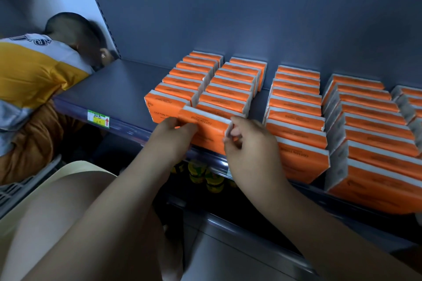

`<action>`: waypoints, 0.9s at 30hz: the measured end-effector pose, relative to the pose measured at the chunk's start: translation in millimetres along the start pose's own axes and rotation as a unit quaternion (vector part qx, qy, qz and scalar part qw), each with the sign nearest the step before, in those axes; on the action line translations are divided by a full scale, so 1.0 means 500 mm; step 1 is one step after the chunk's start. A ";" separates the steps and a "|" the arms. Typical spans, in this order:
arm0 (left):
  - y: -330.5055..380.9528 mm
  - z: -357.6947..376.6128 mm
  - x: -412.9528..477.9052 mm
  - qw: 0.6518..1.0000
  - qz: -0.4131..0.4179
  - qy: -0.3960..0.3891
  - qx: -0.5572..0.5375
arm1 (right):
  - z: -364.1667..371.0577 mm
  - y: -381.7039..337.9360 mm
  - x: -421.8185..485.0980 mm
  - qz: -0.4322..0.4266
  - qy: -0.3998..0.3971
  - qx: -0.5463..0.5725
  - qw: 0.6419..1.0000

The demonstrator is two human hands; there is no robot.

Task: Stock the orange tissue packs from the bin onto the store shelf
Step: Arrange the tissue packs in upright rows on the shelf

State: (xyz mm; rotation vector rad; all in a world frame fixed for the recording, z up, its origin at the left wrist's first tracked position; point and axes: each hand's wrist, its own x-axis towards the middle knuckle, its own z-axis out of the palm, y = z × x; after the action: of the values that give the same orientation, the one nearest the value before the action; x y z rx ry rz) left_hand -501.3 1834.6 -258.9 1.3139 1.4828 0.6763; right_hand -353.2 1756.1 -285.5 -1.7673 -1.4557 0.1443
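An orange tissue pack (pixel 206 131) stands on edge at the front of the second row on the grey-blue shelf (pixel 118 89). My left hand (pixel 170 138) grips its left end and my right hand (pixel 247 143) grips its right end. Behind it and to both sides, several rows of orange tissue packs (pixel 294 107) stand upright, running from the shelf's front lip to its back panel. The bin is only partly visible as a grey grid (pixel 13 189) at the lower left.
Another person in a yellow and white shirt (pixel 34 70) crouches at the left, head against the shelf's left end. A green and yellow price tag (pixel 98 118) sits on the shelf lip. Yellow-lidded jars (pixel 206 177) stand on the shelf below. The shelf's left part is bare.
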 end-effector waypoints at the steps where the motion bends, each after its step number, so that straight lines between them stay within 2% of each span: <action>1: 0.002 0.004 0.006 1.000 -0.009 0.002 -0.021 | 0.001 0.000 0.000 0.006 -0.001 -0.002 1.000; 3: 0.006 0.011 0.015 0.998 -0.021 0.007 -0.055 | 0.002 -0.004 0.001 0.026 -0.002 0.015 1.000; 9: 0.005 0.030 0.027 0.999 0.006 0.025 -0.031 | 0.006 -0.025 -0.005 0.072 -0.020 0.056 0.996; 13: 0.012 0.040 0.027 1.000 0.008 0.030 -0.006 | 0.010 -0.030 -0.014 0.103 -0.060 0.051 0.992; 17: 0.006 0.035 0.030 1.000 0.005 0.030 0.002 | 0.002 -0.034 -0.017 0.097 -0.085 0.028 0.991; 23: -0.009 0.027 0.025 0.980 0.065 0.097 0.162 | -0.024 -0.058 -0.019 0.100 -0.086 0.003 0.991; 27: -0.011 0.026 -0.003 0.953 0.126 0.133 0.240 | -0.039 -0.068 -0.022 0.060 -0.071 -0.041 0.995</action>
State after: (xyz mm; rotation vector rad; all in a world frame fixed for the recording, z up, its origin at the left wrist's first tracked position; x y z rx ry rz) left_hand -491.5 1829.2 -268.0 1.8660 1.7877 0.7008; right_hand -371.7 1736.4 -255.3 -1.9449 -1.4731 0.2806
